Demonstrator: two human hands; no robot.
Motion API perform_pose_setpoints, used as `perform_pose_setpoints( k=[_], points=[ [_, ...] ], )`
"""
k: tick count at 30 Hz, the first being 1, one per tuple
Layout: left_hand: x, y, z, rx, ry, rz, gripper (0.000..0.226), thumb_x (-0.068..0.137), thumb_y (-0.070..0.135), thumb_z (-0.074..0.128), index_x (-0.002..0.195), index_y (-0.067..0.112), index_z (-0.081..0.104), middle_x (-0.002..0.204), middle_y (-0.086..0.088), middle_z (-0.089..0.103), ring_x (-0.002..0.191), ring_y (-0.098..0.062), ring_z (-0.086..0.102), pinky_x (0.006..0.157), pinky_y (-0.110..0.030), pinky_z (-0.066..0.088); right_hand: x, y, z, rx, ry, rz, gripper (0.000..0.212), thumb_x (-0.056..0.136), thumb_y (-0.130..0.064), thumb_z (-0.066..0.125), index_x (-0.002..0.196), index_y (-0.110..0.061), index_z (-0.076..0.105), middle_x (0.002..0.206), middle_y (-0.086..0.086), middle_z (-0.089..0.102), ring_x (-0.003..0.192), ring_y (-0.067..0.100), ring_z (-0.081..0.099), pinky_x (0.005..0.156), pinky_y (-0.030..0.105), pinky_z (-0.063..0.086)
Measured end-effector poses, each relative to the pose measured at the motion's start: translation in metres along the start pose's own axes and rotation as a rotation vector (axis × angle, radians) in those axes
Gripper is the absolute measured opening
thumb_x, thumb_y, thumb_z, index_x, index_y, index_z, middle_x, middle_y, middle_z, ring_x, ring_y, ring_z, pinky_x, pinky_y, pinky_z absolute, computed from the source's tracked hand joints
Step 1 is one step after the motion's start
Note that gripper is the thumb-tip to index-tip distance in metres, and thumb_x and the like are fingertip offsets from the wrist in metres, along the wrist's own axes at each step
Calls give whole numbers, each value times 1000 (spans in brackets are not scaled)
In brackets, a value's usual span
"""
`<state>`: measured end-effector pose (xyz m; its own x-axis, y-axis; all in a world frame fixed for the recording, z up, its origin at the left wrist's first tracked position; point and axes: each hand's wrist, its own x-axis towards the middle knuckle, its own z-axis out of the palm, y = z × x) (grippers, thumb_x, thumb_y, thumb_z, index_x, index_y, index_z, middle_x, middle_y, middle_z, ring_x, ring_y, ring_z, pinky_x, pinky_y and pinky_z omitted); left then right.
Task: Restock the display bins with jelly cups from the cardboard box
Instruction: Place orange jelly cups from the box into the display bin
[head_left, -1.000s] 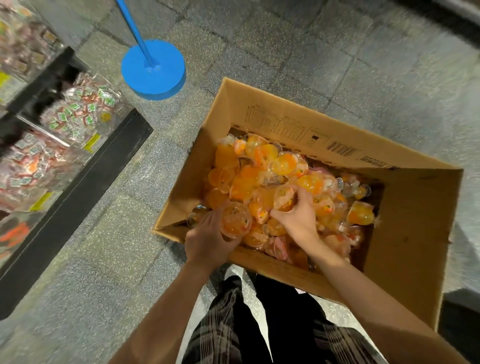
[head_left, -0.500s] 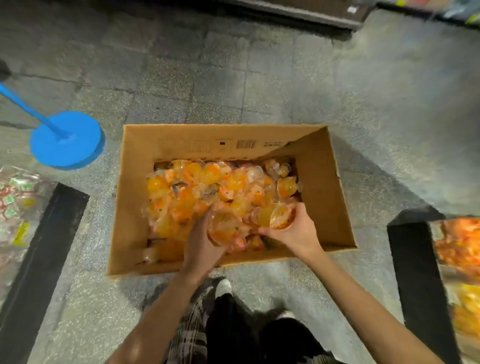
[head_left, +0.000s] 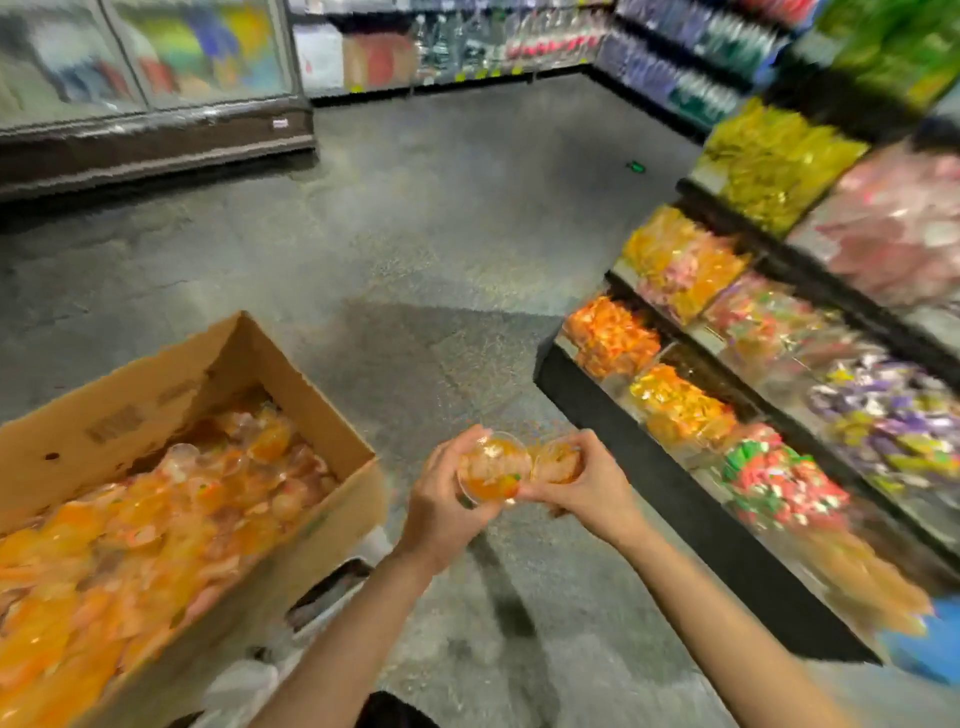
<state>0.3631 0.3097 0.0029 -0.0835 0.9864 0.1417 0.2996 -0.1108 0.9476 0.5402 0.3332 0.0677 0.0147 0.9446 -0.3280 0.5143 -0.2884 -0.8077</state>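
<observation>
1. Fingers of our left hand (head_left: 441, 512) and right hand (head_left: 597, 493) each curl round a clear orange jelly cup (head_left: 491, 470), held between brown cardboard box (head_left: 306, 374) and display bins (head_left: 675, 400).
2. Risk: cups touch, could slip mid-carry.

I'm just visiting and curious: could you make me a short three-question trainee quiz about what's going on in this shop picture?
1. True or false: both hands are holding jelly cups.
2. Where is the cardboard box relative to the hands: A) to their left, B) to their right, C) directly beneath them?
3. Fill in: the display bins stand on the person's ____ side.

Key
1. True: the left hand grips one jelly cup, and the right hand grips another.
2. A.
3. Right.
</observation>
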Motion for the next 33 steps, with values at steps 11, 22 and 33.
perform_pose_setpoints(
  k=[11,22,33],
  points=[
    [-47,113,318,-180,-698,73,100,57,13,90,139,24,34,133,14,47,122,-3,51,100,-24,45,-109,205,-275,289,357,184,39,76,-27,77,111,-29,60,108,2,68,97,19,67,82,37,57],
    [-72,165,507,-5,-965,222,85,58,27,89,128,30,42,114,19,50,100,0,54,84,-1,38,-151,326,-391,586,629,417,22,82,-11,72,102,-14,65,97,10,68,87,26,67,63,39,59],
    [-34,147,710,15,-1058,-27,74,63,11,84,116,41,44,111,22,57,103,18,50,83,-1,36,-57,464,-521,701,636,688,43,74,-23,80,112,-12,62,104,10,68,92,25,67,76,40,59]
  ],
)
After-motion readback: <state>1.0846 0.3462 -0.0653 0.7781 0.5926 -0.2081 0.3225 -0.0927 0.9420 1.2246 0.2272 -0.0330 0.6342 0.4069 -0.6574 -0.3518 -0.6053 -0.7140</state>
